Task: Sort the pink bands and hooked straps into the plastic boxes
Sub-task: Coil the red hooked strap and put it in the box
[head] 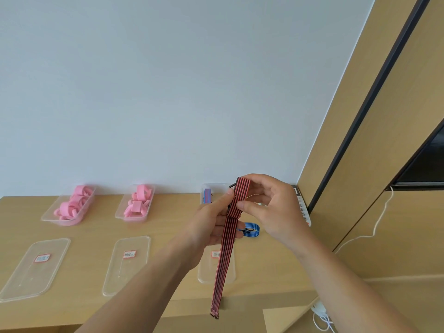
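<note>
Ribbed woven red strap [225, 248]; clear glossy plastic boxes [68, 207]; matt wood table [96, 229]

Three flat clear plastic lids lie in a row, and each bears a small white sticker with a red border: the left sticker [42, 258] on the left lid [26, 277], the middle sticker [129, 254] on the middle lid [125, 275], the right sticker [215, 254] partly hidden by the red-and-black striped strap [224, 260]. Their dark characters are too blurred to read. A white panel [303, 210] by the wall shows small digit-like marks, also unreadable
</note>
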The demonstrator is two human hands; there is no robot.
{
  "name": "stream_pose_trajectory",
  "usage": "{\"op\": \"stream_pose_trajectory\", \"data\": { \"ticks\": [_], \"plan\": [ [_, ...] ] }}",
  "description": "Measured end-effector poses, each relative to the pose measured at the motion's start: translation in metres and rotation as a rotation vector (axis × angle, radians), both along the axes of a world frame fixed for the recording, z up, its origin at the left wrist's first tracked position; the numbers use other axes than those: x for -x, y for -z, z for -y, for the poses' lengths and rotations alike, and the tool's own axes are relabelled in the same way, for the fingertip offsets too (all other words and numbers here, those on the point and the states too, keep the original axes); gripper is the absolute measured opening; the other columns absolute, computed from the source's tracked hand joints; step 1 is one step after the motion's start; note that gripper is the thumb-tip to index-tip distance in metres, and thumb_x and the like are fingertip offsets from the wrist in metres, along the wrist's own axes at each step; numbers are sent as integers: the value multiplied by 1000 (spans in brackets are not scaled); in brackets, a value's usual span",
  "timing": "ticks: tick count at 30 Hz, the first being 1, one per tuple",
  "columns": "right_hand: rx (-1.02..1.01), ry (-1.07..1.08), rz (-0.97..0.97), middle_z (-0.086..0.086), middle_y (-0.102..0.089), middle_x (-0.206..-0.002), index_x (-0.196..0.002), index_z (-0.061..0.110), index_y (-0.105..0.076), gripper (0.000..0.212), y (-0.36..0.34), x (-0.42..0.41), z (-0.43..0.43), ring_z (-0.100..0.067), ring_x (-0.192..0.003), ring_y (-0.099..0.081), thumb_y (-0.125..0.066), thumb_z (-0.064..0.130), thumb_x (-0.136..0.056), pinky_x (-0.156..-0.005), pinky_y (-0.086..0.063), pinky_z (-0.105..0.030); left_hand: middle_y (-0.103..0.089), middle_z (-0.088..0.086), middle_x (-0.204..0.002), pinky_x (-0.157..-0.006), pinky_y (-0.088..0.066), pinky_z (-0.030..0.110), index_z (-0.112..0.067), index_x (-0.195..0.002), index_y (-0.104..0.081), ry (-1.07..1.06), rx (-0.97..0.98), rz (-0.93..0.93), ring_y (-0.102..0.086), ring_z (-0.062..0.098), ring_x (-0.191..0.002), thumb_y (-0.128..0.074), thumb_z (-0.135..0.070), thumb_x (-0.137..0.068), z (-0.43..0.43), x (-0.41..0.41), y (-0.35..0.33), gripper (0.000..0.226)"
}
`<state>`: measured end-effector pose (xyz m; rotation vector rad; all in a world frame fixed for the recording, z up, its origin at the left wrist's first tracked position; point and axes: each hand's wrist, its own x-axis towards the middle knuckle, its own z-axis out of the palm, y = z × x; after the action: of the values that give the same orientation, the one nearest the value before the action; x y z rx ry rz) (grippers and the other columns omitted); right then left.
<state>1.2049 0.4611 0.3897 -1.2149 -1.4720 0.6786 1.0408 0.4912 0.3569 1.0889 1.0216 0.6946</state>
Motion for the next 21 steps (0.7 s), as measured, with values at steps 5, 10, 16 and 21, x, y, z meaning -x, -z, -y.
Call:
{"op": "stream_pose_trajectory", "data": {
  "ticks": [5, 10, 16, 21],
  "plan": [
    [3, 1, 3, 11, -75, -94, -104, 26, -71, 46, 2, -1, -1, -10, -86, -72, -79, -7, -73, -76, -57, -21, -82, 12, -95, -79, -58, 36, -13, -102, -76, 23, 10, -32, -80, 30, -87, -60, -89, -66, -2, -1, 3, 86],
    [43, 0, 17, 11, -75, -93, -106, 23, -70, 46, 9, -2, -4, -9, -89, -71, -79, -8, -74, -79, -58, -24, -82, 13, -97, -79, -60, 36, -14, -104, -75, 27, 37, -49, -80, 32, -87, -58, -81, -81, -1, 0, 9, 73],
    [104, -3, 8, 6, -76, -92, -107, 19, -70, 43, 19, -3, -6, -12, -88, -71, -77, -8, -75, -82, -59, -29, -81, 15, -97, -97, -58, 50, -12, -102, -75, 29, 74, -78, -80, 32, -85, -58, -82, -79, 2, -1, 12, 76],
    [162, -21, 33, 6, -75, -95, -111, 18, -69, 41, 24, -5, -6, -11, -90, -71, -78, -4, -77, -85, -59, -32, -81, 15, -97, -72, -61, 34, -8, -106, -74, 28, 147, -91, -80, 31, -84, -55, -77, -89, 5, -2, 16, 73]
  ]
}}
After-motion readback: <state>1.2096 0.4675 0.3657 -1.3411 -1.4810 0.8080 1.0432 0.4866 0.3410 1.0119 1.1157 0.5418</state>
